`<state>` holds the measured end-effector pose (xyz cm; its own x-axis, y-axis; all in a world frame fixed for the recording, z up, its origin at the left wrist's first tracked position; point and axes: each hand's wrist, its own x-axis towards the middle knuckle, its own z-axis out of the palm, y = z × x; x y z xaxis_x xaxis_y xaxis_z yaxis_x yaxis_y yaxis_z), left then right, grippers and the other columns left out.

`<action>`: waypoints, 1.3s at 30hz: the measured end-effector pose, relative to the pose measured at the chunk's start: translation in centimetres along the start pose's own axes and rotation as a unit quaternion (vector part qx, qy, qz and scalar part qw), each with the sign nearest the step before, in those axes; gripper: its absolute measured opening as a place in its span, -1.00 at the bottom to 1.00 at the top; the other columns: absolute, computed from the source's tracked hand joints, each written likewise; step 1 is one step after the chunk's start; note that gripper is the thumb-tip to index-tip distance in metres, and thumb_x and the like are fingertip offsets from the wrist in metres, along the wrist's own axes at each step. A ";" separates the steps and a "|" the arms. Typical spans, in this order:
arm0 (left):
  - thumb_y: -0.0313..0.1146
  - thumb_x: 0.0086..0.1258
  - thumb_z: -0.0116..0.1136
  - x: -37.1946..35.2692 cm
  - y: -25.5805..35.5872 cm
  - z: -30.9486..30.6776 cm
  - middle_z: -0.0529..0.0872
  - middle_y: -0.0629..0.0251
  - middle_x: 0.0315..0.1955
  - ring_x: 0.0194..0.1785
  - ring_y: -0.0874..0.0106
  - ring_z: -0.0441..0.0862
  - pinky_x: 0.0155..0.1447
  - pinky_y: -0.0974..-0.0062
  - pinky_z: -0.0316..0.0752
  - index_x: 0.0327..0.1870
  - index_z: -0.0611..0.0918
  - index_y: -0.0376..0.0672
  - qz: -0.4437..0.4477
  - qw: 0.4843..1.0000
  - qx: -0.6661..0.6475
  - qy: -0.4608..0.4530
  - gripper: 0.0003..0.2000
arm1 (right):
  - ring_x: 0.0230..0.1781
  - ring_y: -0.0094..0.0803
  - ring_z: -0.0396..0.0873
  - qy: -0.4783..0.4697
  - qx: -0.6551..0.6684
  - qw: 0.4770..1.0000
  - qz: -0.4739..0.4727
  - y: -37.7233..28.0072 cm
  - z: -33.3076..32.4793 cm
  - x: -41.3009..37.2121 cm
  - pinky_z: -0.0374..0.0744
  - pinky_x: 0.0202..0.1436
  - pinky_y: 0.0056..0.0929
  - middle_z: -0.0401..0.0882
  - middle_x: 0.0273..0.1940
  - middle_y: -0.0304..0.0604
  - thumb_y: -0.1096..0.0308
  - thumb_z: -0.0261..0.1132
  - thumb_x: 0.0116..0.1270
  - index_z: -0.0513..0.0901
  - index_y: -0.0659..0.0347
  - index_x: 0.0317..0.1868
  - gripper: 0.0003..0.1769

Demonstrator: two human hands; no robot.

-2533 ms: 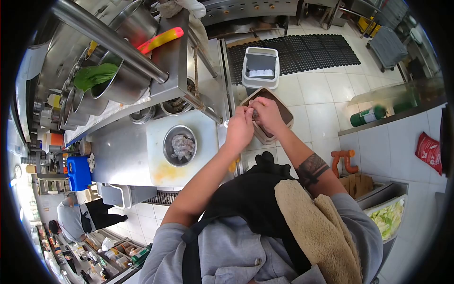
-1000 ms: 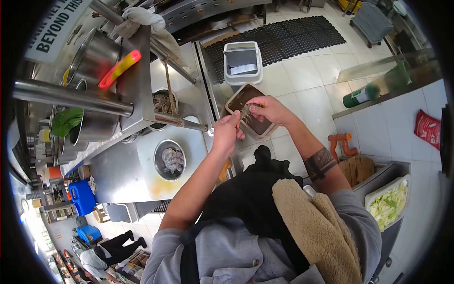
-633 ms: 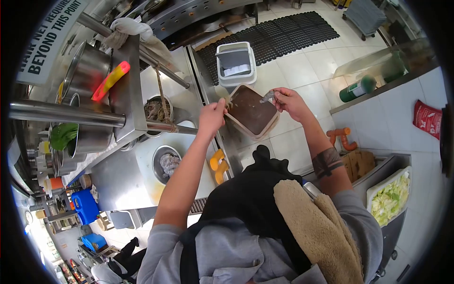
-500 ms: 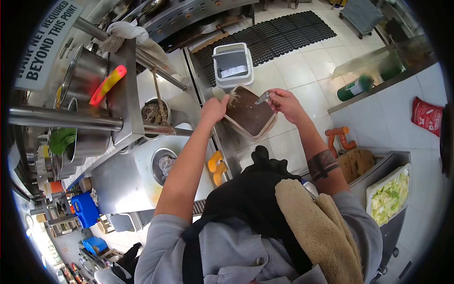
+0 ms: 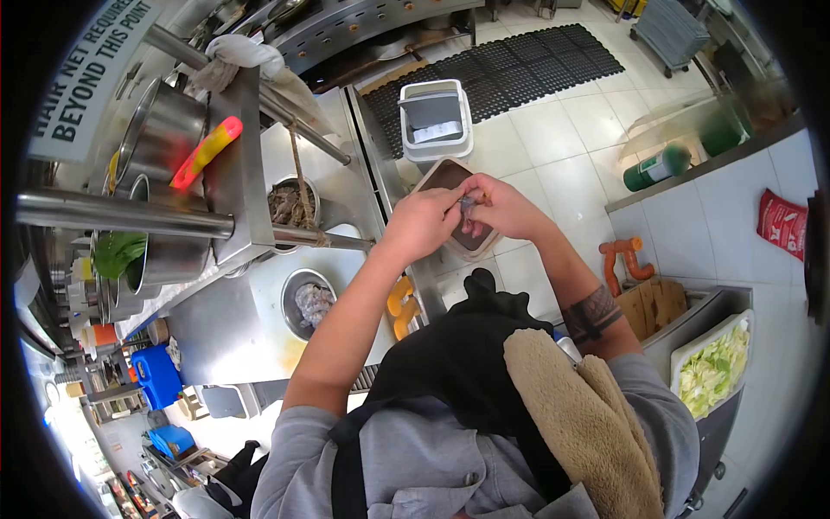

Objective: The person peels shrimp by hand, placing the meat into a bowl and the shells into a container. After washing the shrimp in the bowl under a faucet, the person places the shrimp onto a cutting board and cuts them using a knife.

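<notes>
Both hands meet over a tub with a brown inside (image 5: 438, 176). My right hand (image 5: 501, 208) pinches a small greyish, translucent shrimp (image 5: 468, 205). The fingers of my left hand (image 5: 422, 225) are closed on the same shrimp from the other side, partly hiding it. To the left on the counter, a metal bowl (image 5: 291, 325) holds several greyish, peeled-looking shrimp (image 5: 313, 304). Behind it, a deeper metal pot (image 5: 316, 201) contains darker shrimp (image 5: 287, 206), apparently in their shells.
A white bin with a grey lid (image 5: 467, 147) stands beyond the tub, near a black floor mat (image 5: 519, 73). A steel shelf (image 5: 245, 164) with pots and a red-yellow handle (image 5: 206, 154) rises at left. Chopped lettuce (image 5: 713, 368) lies in a tray at right.
My hands were apart, the left with pale scraps at the tub's edge and the right with the shrimp. They have come together at the shrimp, and the scraps no longer show.
</notes>
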<state>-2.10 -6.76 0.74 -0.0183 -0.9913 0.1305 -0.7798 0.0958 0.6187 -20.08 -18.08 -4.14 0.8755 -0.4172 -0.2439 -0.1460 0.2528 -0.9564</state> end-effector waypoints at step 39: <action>-0.49 0.50 0.18 2.9 -4.3 3.7 0.78 0.23 -0.32 -0.33 0.54 0.69 -0.20 0.53 0.62 0.03 0.70 -0.36 -0.255 0.872 -0.418 -0.020 -0.81 | 0.00 -0.41 0.68 0.120 0.249 0.961 -0.003 4.8 -1.6 1.8 0.63 0.02 -0.42 0.72 0.08 -0.14 0.33 0.26 0.62 0.58 0.27 0.34 -0.62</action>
<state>-1.14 -10.42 -4.39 0.1619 -0.9252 -0.3432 0.0361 -0.3420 0.9390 -19.96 -19.03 -9.44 0.7357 -0.5937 -0.3258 0.1490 0.6112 -0.7773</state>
